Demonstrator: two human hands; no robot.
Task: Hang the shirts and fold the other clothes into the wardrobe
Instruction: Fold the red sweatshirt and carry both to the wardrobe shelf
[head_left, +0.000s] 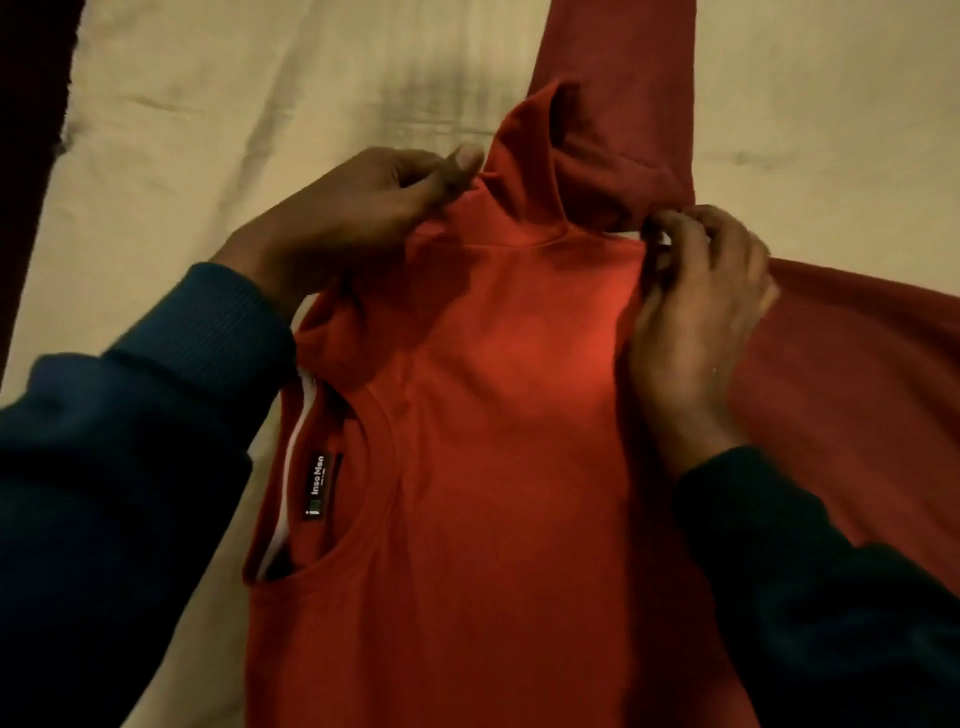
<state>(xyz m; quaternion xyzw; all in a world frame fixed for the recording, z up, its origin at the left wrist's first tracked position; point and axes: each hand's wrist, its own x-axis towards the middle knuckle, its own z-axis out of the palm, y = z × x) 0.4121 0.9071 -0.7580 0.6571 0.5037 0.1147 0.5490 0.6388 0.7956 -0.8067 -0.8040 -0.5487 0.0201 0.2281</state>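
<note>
My left hand pinches the red shirt at its far left fold, thumb and fingers clamped on cloth. My right hand curls its fingertips onto the shirt's far right edge, under the folded sleeve. Shirt lies flat on the cream bedsheet, collar label facing up near my left sleeve. Bare sheet lies left of and beyond the shirt.

Under your view: a cream bedsheet, creased in long folds | a grey smudged patch shows on it towards the far middle | a dark strip edges your left side, too dim to identify | light is low and yellowish
</note>
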